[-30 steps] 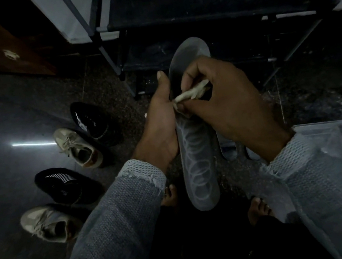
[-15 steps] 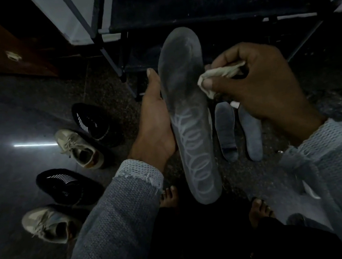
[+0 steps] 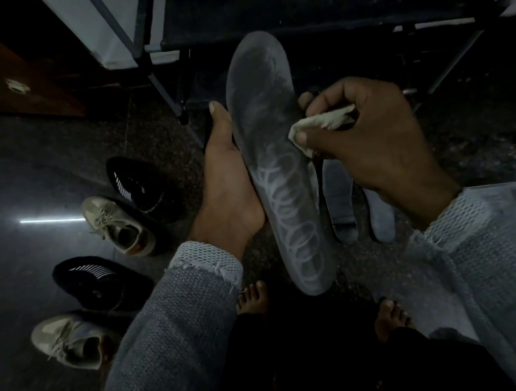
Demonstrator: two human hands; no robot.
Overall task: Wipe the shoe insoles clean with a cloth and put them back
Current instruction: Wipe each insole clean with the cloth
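Insole [image 3: 273, 159] now touched by returned cloth [image 3: 319, 124].

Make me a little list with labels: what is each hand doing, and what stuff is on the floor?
left hand: holds the big grey insole up from its left edge
right hand: pinches a crumpled cloth against the insole's right edge
floor, right: two more insoles
floor, left: two tan shoes, two black shoes
behind: dark rack

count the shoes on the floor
4, all left of the left hand: two black knit shoes and two beige lace-up sneakers, alternating. Others may be hidden.
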